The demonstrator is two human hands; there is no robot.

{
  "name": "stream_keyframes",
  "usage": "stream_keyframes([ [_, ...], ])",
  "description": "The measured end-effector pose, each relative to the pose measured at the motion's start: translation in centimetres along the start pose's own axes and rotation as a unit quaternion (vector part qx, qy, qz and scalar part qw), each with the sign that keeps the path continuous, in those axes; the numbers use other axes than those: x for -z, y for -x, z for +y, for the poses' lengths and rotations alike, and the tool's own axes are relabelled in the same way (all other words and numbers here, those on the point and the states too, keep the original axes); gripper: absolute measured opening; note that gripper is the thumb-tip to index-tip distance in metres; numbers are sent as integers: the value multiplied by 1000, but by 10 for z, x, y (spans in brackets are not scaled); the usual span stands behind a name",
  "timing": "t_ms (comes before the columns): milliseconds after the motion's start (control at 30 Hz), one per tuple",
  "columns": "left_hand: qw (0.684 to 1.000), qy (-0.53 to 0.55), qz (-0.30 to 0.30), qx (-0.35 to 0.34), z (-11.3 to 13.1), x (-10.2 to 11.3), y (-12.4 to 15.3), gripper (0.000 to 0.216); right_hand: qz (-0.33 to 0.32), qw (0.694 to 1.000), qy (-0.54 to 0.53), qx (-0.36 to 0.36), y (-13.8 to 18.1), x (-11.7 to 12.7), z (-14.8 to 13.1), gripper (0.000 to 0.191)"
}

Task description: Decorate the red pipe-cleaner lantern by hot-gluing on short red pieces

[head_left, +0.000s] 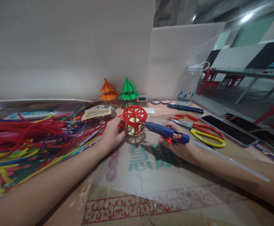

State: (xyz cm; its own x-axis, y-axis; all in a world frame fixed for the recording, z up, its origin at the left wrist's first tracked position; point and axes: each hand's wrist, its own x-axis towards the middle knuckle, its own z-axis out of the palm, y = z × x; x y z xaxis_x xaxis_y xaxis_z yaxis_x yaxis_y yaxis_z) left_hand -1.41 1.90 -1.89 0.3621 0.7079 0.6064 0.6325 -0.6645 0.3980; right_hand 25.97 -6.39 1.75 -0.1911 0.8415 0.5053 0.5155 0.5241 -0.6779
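A red pipe-cleaner frame (134, 115) stands at the middle of the table, with a spoked ring on top and posts below on a pale base (137, 134). Its left side is gripped by my left hand (112, 132), though the fingertips are partly hidden. My right hand (174, 147) is closed round a blue hot glue gun (161, 130) with a red light glowing on it. The gun's nozzle reaches the ring's right edge; whether it touches, I cannot tell. A clear glue stick (233, 164) extends behind the gun, above my right forearm.
Loose pipe cleaners (21, 135) cover the left side. Behind stand an orange pagoda (107, 91), a green pagoda (128, 91) and a water bottle (187, 84). Scissors (207, 142), blue-handled pliers (185, 108) and a phone (228, 130) lie right. A metal dish (112, 110) sits back left.
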Motion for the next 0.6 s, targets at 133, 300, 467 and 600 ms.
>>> stream_keyframes([
  [133,1000,-5,6,4,1,0,0,26,4,1000,-13,11,0,-1,2,26],
  [300,1000,-15,3,6,0,0,0,25,8,1000,-16,10,0,-2,3,27],
  [467,1000,-12,2,5,0,-1,0,28,7,1000,-10,6,-1,-2,2,27],
  [600,1000,-16,3,8,0,-1,0,27,-5,1000,8,-4,-1,1,-2,25],
])
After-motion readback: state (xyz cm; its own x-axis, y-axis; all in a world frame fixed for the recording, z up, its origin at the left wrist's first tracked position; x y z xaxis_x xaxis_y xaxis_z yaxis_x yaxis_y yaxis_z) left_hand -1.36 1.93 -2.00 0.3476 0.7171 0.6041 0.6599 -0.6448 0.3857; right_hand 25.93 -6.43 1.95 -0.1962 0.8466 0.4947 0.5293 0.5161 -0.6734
